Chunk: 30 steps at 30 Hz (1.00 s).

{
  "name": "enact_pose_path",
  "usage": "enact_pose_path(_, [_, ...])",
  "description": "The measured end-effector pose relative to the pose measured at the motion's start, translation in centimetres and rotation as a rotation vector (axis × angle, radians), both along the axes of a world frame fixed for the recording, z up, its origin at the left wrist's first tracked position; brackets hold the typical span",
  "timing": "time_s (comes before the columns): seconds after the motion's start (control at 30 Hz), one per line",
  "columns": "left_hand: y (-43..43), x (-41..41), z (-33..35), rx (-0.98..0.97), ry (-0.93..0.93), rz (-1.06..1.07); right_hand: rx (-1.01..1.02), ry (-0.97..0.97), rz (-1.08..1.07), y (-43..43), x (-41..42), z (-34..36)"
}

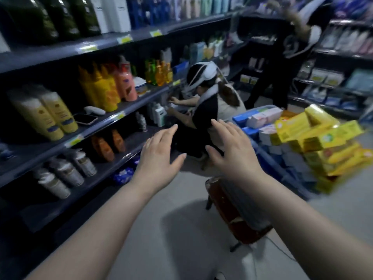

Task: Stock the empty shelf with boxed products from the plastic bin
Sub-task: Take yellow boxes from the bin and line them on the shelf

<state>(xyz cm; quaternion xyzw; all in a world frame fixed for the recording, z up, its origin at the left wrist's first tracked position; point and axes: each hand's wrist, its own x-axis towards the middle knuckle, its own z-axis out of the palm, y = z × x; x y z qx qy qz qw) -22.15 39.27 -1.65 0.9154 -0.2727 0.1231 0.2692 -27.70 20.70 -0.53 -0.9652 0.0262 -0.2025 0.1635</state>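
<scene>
Boxed products (323, 142), mostly yellow cartons with white and blue packs behind them, are heaped in the blue plastic bin (268, 160) low at my right. That side of the view is blurred. Neither hand touches them.

I record my left hand (159, 158) raised in mid-air, palm down, fingers straight and spread wide, holding nothing. My right hand (232, 152) is level with it and near, spread wide in the same way, and the two are apart.

A red stool (232, 209) stands on the grey floor (161, 229) under the right forearm.

On my left runs the dark shelving. The lower shelf (139, 138) shows a bare stretch past two orange pouches (109, 144). One tier up, a phone (85, 118) lies flat beside yellow tubes (46, 112).

Ahead, a crouching person (201, 102) reaches into the shelving. A standing person (282, 57) is farther back.
</scene>
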Motion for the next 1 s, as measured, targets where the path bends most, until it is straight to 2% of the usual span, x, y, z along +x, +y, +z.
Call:
enact_pose_path(0.27, [-15.0,3.2,0.1,-0.025,0.059,-0.313,-0.047,-0.004,-0.297,-12.7,-1.9,0.6])
enact_pose_path(0.53, [-27.2,4.3,-0.7,-0.105,0.198,-0.567,0.018,-0.065,-0.574,-24.8,-4.0,0.5])
enact_pose_path(0.7, [-32.4,4.1,-2.2,-0.114,0.288,-0.562,0.122,0.038,-0.698,-30.8,-5.0,0.4])
enact_pose_path(0.77, [-33.7,3.5,-2.3,-0.088,0.263,-0.543,0.168,0.101,-0.722,-32.2,-5.1,0.2])
enact_pose_path(0.9, [-35.4,2.3,-2.3,0.024,0.133,-0.672,0.299,0.200,-0.752,-33.5,-5.0,-0.5])
enact_pose_path(1.0, [-36.4,2.1,-2.6,0.087,0.044,-0.711,0.381,0.183,-0.748,-33.8,-5.0,-0.7])
